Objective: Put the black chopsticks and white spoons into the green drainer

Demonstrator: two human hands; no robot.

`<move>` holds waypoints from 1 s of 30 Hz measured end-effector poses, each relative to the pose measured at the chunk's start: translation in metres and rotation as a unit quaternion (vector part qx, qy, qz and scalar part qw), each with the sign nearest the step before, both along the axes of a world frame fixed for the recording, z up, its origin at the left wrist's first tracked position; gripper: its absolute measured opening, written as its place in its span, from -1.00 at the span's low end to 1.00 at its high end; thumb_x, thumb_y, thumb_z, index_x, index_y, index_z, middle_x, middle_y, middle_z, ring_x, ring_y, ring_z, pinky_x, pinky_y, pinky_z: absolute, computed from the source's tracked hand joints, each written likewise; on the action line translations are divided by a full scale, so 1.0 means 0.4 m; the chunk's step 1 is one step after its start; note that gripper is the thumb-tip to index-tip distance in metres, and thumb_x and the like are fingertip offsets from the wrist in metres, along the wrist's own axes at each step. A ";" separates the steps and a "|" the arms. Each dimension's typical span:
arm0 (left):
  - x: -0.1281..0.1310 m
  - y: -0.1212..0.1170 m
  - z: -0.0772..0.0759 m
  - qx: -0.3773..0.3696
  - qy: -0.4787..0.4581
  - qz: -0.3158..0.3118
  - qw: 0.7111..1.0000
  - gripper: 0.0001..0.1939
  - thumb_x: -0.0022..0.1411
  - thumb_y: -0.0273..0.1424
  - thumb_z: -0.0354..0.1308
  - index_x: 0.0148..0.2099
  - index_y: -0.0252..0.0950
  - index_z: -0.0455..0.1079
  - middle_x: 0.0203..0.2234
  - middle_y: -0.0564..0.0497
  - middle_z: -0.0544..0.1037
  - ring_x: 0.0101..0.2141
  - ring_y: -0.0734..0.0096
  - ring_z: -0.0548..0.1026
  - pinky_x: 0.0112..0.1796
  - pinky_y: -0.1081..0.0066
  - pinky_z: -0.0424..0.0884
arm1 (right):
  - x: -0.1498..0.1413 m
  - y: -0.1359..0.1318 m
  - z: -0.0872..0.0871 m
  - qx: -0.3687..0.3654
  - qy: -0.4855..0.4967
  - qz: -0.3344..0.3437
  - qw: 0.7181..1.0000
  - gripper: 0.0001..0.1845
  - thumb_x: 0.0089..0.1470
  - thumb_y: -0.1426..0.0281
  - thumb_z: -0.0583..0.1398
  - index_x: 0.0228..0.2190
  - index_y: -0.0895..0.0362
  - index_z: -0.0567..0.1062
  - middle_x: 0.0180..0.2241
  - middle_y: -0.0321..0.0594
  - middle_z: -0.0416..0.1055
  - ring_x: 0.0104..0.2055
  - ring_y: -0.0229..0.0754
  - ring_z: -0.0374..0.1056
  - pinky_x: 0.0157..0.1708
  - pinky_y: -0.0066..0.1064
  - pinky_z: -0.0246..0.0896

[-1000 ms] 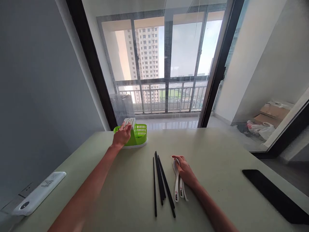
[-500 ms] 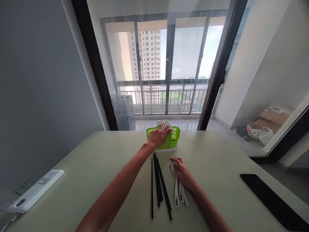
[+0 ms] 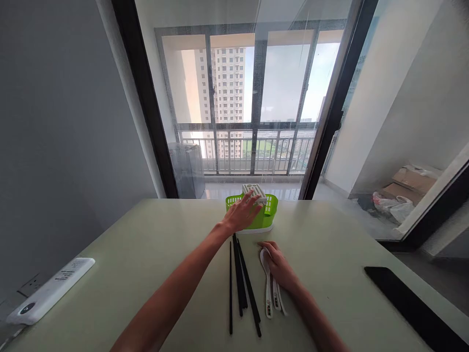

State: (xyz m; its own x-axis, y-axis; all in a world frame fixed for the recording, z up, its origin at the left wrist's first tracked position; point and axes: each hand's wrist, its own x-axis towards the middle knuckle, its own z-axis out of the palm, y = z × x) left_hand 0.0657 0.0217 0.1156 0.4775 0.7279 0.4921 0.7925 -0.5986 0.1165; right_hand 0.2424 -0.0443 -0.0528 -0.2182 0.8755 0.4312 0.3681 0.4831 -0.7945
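A green plastic utensil holder (image 3: 270, 215) with a white slotted top (image 3: 259, 195) and a white base stands near the table's far edge. My left hand (image 3: 242, 214) is at its front left side, fingers spread and seemingly touching it. Black chopsticks (image 3: 240, 283) lie in a loose bundle in front of the holder, one a little apart on the left. To their right, several white spoons (image 3: 268, 293) with printed handles point toward me. My right hand (image 3: 275, 261) is closed over their bowl ends, which it partly hides.
A white power strip (image 3: 54, 288) lies along the table's left edge. On the right side is a long black flat object (image 3: 414, 303). Beyond the table stands a glass door with a dark frame (image 3: 146, 107). Cardboard boxes (image 3: 414, 181) and plastic bags are on the floor at right.
The green holder has moved right with my left hand, from the table's left side to behind the chopsticks. Its fingers now look more spread. My right hand has stayed on the spoons.
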 end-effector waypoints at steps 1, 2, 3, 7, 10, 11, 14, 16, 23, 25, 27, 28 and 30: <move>0.000 0.002 -0.001 0.002 -0.001 -0.004 1.000 -0.52 0.50 -0.11 -0.14 0.36 -0.08 0.20 0.37 -0.12 0.20 0.09 0.01 0.52 0.03 0.00 0.51 | 0.000 -0.001 0.000 0.001 0.000 0.000 1.000 -0.61 0.30 0.36 -0.01 0.02 0.12 0.49 0.02 -0.03 0.40 0.10 -0.08 0.35 0.18 -0.19 0.22; 0.001 0.004 -0.001 0.004 -0.003 -0.007 1.000 -0.53 0.50 -0.12 -0.13 0.35 -0.07 0.20 0.37 -0.11 0.21 0.09 0.03 0.52 0.02 0.02 0.53 | 0.001 -0.001 0.000 0.001 -0.001 -0.001 1.000 -0.61 0.30 0.36 -0.02 0.02 0.12 0.49 0.02 -0.02 0.40 0.10 -0.08 0.35 0.18 -0.19 0.22; 0.002 0.005 -0.002 0.005 -0.005 -0.010 1.000 -0.54 0.50 -0.12 -0.12 0.34 -0.06 0.21 0.36 -0.09 0.22 0.08 0.05 0.53 0.01 0.04 0.54 | 0.001 -0.002 0.000 0.001 -0.001 -0.001 1.000 -0.61 0.30 0.36 -0.02 0.01 0.12 0.49 0.02 -0.02 0.40 0.10 -0.07 0.35 0.18 -0.19 0.21; 0.006 0.002 -0.001 -0.003 -0.004 -0.009 1.000 -0.54 0.50 -0.10 -0.14 0.35 -0.02 0.19 0.38 -0.06 0.20 0.04 0.08 0.55 -0.05 0.08 0.56 | 0.002 -0.005 0.003 -0.002 -0.004 -0.004 1.000 -0.63 0.29 0.36 0.00 0.00 0.12 0.49 0.02 -0.03 0.40 0.10 -0.07 0.36 0.17 -0.20 0.22; 0.008 -0.006 0.002 -0.015 -0.003 -0.008 1.000 -0.52 0.50 -0.09 -0.16 0.36 -0.04 0.18 0.39 -0.07 0.18 0.02 0.06 0.57 -0.07 0.06 0.57 | 0.002 -0.006 0.005 -0.001 -0.003 -0.008 1.000 -0.64 0.27 0.36 0.01 -0.01 0.10 0.49 0.02 -0.04 0.41 0.09 -0.07 0.36 0.16 -0.21 0.23; 0.008 -0.009 0.004 -0.019 -0.002 -0.009 1.000 -0.51 0.50 -0.09 -0.16 0.36 -0.04 0.18 0.38 -0.07 0.19 0.01 0.06 0.57 -0.08 0.06 0.57 | 0.001 -0.007 0.005 0.000 -0.002 -0.010 1.000 -0.64 0.27 0.36 0.02 -0.01 0.10 0.50 0.01 -0.05 0.41 0.09 -0.07 0.36 0.16 -0.21 0.23; 0.008 -0.016 0.010 -0.027 0.004 -0.014 1.000 -0.50 0.50 -0.08 -0.15 0.38 -0.03 0.17 0.36 -0.08 0.23 0.00 0.06 0.58 -0.10 0.08 0.58 | -0.001 -0.008 0.007 0.002 0.000 -0.015 1.000 -0.65 0.26 0.36 0.03 -0.01 0.09 0.50 0.01 -0.06 0.42 0.09 -0.07 0.36 0.16 -0.22 0.23; 0.009 -0.020 0.013 -0.027 0.009 -0.012 1.000 -0.49 0.50 -0.08 -0.16 0.39 -0.04 0.16 0.36 -0.11 0.22 -0.02 0.04 0.59 -0.12 0.06 0.57 | -0.003 -0.009 0.008 0.003 0.000 -0.016 1.000 -0.64 0.26 0.36 0.03 -0.01 0.09 0.51 0.01 -0.05 0.42 0.09 -0.07 0.36 0.16 -0.21 0.23; 0.016 -0.033 0.015 -0.038 0.025 -0.010 0.999 -0.46 0.50 -0.07 -0.18 0.41 -0.06 0.13 0.39 -0.14 0.17 -0.08 0.04 0.62 -0.17 0.07 0.57 | -0.003 -0.017 0.021 0.010 -0.006 -0.014 1.000 -0.63 0.26 0.38 0.01 -0.02 0.10 0.51 0.02 -0.05 0.43 0.10 -0.06 0.37 0.17 -0.19 0.23; 0.013 -0.033 0.015 -0.026 0.026 -0.014 0.999 -0.47 0.50 -0.07 -0.19 0.41 -0.05 0.14 0.38 -0.12 0.18 -0.02 0.02 0.59 -0.13 0.07 0.55 | -0.003 -0.020 0.024 0.011 -0.010 -0.012 1.000 -0.63 0.26 0.39 0.01 -0.02 0.10 0.51 0.02 -0.05 0.43 0.10 -0.07 0.37 0.17 -0.19 0.24; 0.002 -0.035 0.016 0.003 0.026 -0.023 0.999 -0.49 0.51 -0.09 -0.17 0.39 -0.04 0.16 0.38 -0.09 0.21 0.07 0.03 0.52 -0.01 0.07 0.49 | -0.002 -0.021 0.026 0.011 -0.014 -0.013 1.000 -0.63 0.25 0.41 0.01 -0.03 0.10 0.51 0.02 -0.05 0.44 0.09 -0.07 0.38 0.17 -0.19 0.24; -0.007 -0.036 0.015 0.023 0.022 -0.025 0.999 -0.50 0.51 -0.10 -0.17 0.39 -0.04 0.17 0.37 -0.09 0.21 0.12 0.05 0.48 0.05 0.06 0.45 | -0.002 -0.021 0.026 0.011 -0.015 -0.015 1.000 -0.63 0.24 0.42 0.01 -0.03 0.10 0.51 0.02 -0.05 0.44 0.09 -0.07 0.38 0.17 -0.18 0.24; -0.031 -0.044 0.012 0.061 -0.001 -0.018 0.998 -0.53 0.52 -0.15 -0.16 0.37 -0.07 0.18 0.36 -0.08 0.23 0.17 0.10 0.41 0.14 0.07 0.36 | -0.001 -0.020 0.028 0.011 -0.016 -0.017 1.000 -0.63 0.24 0.42 0.01 -0.03 0.10 0.51 0.01 -0.05 0.44 0.09 -0.07 0.38 0.17 -0.19 0.25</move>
State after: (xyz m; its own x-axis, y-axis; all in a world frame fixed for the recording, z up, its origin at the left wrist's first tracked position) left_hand 0.0535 0.0042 0.1204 0.5008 0.6451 0.5770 0.7699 -0.6367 0.0436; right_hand 0.2420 -0.0525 -0.0416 -0.2021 0.8732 0.4435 0.4107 0.4867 -0.7710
